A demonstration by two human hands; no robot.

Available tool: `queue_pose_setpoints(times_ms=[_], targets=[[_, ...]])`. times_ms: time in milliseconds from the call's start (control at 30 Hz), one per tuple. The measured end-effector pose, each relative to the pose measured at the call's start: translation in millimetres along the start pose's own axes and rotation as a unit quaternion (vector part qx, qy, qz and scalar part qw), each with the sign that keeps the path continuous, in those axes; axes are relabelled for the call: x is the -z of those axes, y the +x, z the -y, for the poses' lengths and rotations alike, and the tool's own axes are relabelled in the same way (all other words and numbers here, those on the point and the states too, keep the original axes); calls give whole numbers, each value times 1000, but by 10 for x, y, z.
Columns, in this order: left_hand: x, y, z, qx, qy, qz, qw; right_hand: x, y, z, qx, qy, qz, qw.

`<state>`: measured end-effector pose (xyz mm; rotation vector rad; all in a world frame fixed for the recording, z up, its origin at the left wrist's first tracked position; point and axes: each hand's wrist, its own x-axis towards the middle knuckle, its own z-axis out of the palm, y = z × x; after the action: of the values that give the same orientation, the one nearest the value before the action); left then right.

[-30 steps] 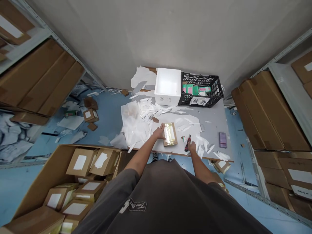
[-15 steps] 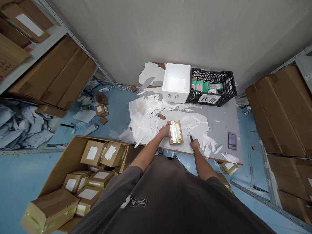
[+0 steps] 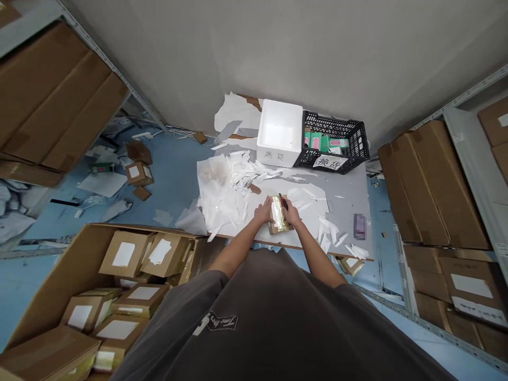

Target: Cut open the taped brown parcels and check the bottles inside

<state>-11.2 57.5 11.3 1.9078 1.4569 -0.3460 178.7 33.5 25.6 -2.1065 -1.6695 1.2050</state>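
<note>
Table edge [image 3: 278,244] near taped box [image 3: 281,225]

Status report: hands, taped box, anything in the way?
Left hand against taped box. Right hand gripping red-and-black tool over it. Box on table, paper scraps on both sides.

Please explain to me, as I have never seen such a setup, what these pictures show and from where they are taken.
There is no machine here: a person works with two bare hands, seen from one camera worn on the head, looking forward and down. The left hand touches the side of a taped cardboard box. The right hand has a red-and-black tool, apparently a cutter, in its grip over that box. Also on the table are white scraps, a white bin and a black crate holding green-and-pink packages.
</note>
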Motion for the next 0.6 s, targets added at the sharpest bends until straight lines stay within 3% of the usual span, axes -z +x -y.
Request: queue_pose_setpoints(times_ms=[167,600], targets=[[23,-34,-9,8,-5,5,1000,-33,-12,192,-13,-149,46,988],[42,52,-111,42,54,12,998,-62,90,616,-91,-210,96,969]])
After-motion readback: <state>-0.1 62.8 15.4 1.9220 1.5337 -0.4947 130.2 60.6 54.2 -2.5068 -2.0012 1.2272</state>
